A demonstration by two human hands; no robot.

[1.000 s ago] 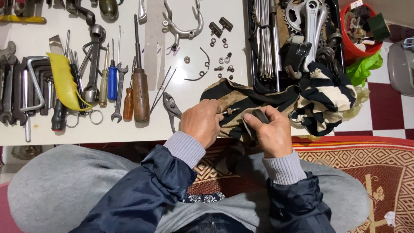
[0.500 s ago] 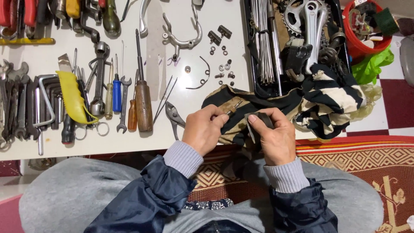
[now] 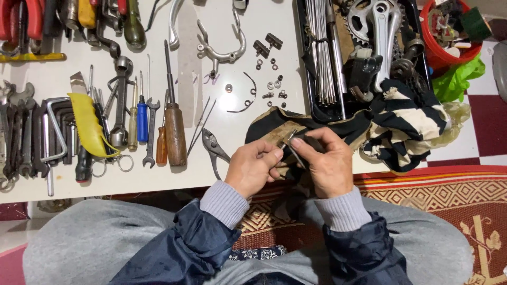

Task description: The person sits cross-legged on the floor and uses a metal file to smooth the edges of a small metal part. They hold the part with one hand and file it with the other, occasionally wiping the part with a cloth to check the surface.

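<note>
Two bare hands meet over a black-and-cream striped rag (image 3: 401, 126) at the white table's (image 3: 222, 174) edge — left hand (image 3: 253, 170) and right hand (image 3: 327, 163) both pinched shut on a thin metal rod (image 3: 293, 149). It looks light, stiff and slippery — best gripped near its ends.

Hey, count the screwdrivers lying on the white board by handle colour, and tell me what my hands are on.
Blue-handled screwdriver: 1
Large brown wooden-handled screwdriver: 1
Small orange-brown-handled screwdriver: 1
Total: 3
Left hand and right hand pinch a small metal part over the striped rag.
</note>
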